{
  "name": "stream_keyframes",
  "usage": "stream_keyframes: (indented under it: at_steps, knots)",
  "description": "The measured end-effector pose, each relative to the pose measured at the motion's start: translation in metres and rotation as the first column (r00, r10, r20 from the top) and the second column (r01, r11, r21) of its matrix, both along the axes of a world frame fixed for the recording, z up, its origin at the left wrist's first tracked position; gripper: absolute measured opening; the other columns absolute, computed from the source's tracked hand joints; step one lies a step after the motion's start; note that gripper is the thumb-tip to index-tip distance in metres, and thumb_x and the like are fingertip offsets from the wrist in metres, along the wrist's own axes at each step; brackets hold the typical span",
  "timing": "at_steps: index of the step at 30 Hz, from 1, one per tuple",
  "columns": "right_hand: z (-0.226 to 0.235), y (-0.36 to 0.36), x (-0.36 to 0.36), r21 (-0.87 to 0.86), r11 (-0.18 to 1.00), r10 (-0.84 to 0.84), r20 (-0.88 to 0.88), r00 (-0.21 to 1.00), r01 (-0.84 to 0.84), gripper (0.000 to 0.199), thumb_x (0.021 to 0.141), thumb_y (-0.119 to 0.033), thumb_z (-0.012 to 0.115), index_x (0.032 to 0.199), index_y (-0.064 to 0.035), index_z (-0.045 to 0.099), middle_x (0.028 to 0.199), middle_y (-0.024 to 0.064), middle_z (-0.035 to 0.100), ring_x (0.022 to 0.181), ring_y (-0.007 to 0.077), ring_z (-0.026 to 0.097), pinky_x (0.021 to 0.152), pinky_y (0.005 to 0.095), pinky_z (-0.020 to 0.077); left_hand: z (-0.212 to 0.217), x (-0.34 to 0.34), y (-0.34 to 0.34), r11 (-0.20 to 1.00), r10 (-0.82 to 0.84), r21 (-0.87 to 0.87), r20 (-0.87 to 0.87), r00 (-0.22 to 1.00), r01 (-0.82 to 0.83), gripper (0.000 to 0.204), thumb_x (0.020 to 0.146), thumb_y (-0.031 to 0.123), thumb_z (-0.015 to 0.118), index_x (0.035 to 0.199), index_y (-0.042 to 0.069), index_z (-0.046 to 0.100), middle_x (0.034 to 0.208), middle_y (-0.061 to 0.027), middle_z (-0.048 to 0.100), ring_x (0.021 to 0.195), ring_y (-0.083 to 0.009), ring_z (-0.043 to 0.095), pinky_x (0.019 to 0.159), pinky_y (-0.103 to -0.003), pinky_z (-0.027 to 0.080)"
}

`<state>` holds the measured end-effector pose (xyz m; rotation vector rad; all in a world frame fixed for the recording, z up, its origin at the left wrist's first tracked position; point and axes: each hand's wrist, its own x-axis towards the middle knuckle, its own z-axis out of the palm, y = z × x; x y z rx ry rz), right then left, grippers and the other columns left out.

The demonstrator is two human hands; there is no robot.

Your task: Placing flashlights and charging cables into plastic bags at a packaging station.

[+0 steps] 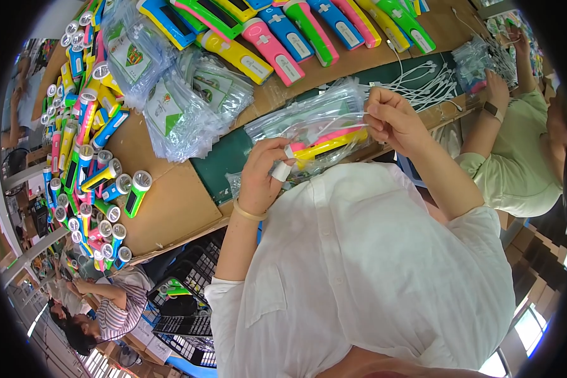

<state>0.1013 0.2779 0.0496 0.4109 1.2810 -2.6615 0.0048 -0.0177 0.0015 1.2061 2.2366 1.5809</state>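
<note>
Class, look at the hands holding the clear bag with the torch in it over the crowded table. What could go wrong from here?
1. The clear bag is thin and crumpled; the yellow-and-pink torch might tear it or slide out the open end by the right hand.
2. The left hand grips only one end, so the torch could drop.
3. The white cables lie close and might snag.

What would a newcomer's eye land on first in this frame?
First, the two hands at centre: the left hand and right hand hold a clear plastic bag with a yellow-and-pink flashlight inside. Next, the bright flashlights piled along the table's left edge and lined up along the top.
</note>
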Motion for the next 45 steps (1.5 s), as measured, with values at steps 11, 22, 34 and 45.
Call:
stream_keyframes:
  at_steps: [11,22,34,45]
  knots:
    - [0.031,-0.012,-0.040,0.881,0.274,0.542,0.190,0.818,-0.386,0.017,0.094,-0.011,0.066,0.084,-0.0030,0.055,0.069,0.0041,0.058,0.064,0.0192,0.056,0.060,0.0342,0.0422,0.013,0.010,-0.003,0.956,0.265,-0.172,0.152,0.952,-0.239,0.017,0.084,-0.001,0.073,0.100,0.000,0.066,0.101,-0.0131,0.070,0.085,-0.0303,0.067,0.077,-0.035,0.055]
    - [0.005,-0.049,-0.074,0.801,0.380,0.743,0.033,0.668,-0.463,0.020,0.088,-0.012,0.075,0.098,-0.0031,0.062,0.086,0.0075,0.060,0.075,0.0192,0.060,0.066,0.0337,0.0486,0.024,0.021,0.010,0.968,0.249,-0.002,0.073,0.966,-0.249,0.020,0.082,-0.007,0.070,0.099,0.002,0.070,0.098,-0.0123,0.072,0.085,-0.0256,0.070,0.075,-0.032,0.056]
    - [0.014,-0.062,-0.053,0.938,0.335,0.620,-0.149,0.770,-0.088,0.018,0.089,-0.019,0.074,0.094,-0.0040,0.067,0.080,0.0105,0.065,0.072,0.0294,0.064,0.064,0.0381,0.0490,0.019,0.023,0.004,0.967,0.234,0.051,0.222,0.946,-0.251,0.012,0.091,-0.007,0.064,0.101,-0.003,0.070,0.093,-0.0089,0.071,0.078,-0.0152,0.069,0.072,-0.026,0.055]
    - [0.000,0.022,-0.007,0.987,0.139,0.446,0.010,0.895,-0.080,0.016,0.091,-0.015,0.072,0.094,-0.0004,0.067,0.086,0.0135,0.067,0.073,0.0296,0.064,0.064,0.0342,0.0498,0.000,0.009,-0.001,0.873,0.293,0.128,0.633,0.716,-0.470,0.008,0.096,0.001,0.065,0.103,-0.002,0.067,0.089,-0.0072,0.070,0.074,-0.0145,0.069,0.071,-0.026,0.055]
